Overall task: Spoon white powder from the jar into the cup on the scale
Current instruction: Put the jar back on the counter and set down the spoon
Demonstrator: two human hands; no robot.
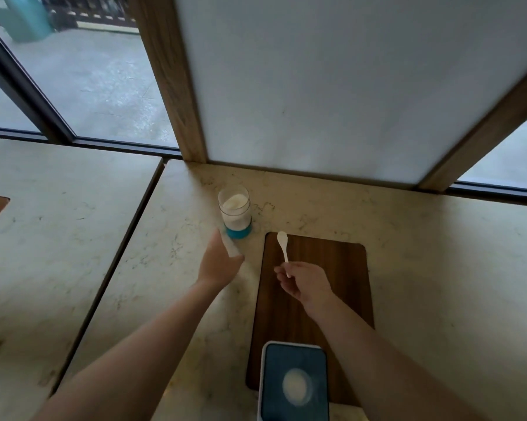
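The right hand (304, 284) is pinching the spoon (283, 247) by its handle, bowl pointing up-left toward the open jar (234, 212) at the counter's (423, 253) far edge, while the nearer left hand (221, 264), fingers loosely open, is reaching beside it, the cup (297, 387) sitting on the scale (295, 381) at the near edge.

It looks like a café or dining room: a marble-look counter (408, 238) with an inset wooden panel (332, 268) runs along big windows (98, 86) facing wet pavement outside.
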